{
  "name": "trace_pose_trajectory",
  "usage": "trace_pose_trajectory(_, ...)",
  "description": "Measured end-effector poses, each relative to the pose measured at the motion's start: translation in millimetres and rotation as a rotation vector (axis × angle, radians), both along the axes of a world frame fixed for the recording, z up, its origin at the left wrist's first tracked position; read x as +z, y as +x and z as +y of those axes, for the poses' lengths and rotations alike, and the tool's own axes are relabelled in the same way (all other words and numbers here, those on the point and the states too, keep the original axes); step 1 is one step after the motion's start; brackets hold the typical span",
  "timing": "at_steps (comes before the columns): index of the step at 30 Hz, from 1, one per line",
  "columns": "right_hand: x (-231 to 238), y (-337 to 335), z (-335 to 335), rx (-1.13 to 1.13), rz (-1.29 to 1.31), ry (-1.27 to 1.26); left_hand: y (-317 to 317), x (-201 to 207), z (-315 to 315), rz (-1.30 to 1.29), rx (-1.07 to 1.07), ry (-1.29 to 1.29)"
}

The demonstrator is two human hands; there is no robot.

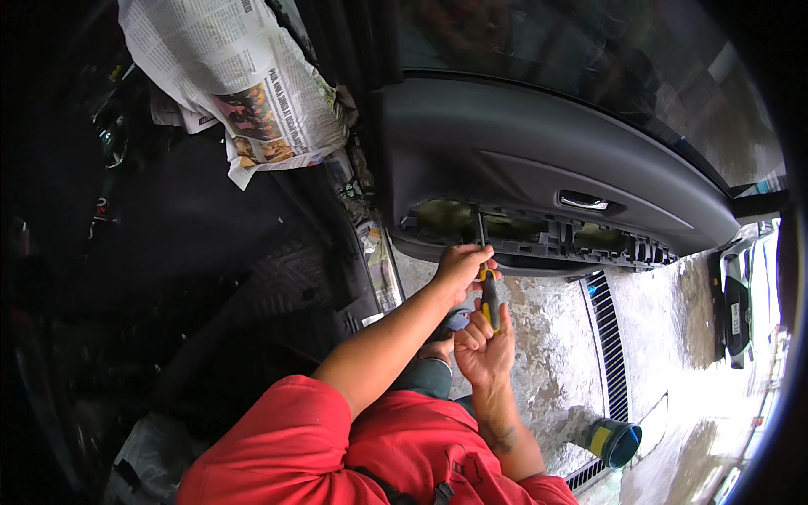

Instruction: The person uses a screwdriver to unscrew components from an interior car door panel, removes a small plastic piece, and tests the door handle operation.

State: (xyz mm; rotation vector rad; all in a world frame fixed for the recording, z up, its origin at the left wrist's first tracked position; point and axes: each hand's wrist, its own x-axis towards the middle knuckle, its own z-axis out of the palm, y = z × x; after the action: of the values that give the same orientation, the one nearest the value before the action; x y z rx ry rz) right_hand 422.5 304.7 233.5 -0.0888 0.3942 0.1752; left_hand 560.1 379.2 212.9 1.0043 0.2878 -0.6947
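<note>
Held with its tip towards twelve o'clock at the open recess [518,227] of the door panel [522,181], the screwdriver [491,292] has the left hand's [461,271] fingers closed near its shaft, apparently for guidance, and the right hand's [486,352] curled round the handle end, presumably for control.

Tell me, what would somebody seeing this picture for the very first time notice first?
Most likely the bright red shirt at the bottom. Next, near the middle, comes a yellow-and-grey screwdriver, its shaft pointing up at the openings in the dark car door panel, with the left grip by the shaft and the right grip on the handle. The pale printed newspaper at upper left stands out too.
</note>
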Motion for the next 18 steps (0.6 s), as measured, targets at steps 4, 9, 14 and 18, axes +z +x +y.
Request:
trace_pose_trajectory(4,-22.5,0.9,6.5,-0.08,0.164,-1.663,1.3,-13.6,-1.1,-0.004,0.018,0.069)
trace_pose_trajectory(9,-50.8,4.8,6.0,-0.063,0.088,-0.939,-0.3,-26.5,-7.7,-0.077,0.032,0.133)
trace_pose_trajectory(14,-35.9,0.0,14.3,0.04,0.094,-0.264,4.3,-22.6,2.3,-0.116,0.015,0.104)
trace_pose_trajectory(18,-57.4,1.6,15.3,0.012,0.105,-0.959,6.1,-25.0,3.9,-0.045,0.045,0.068)
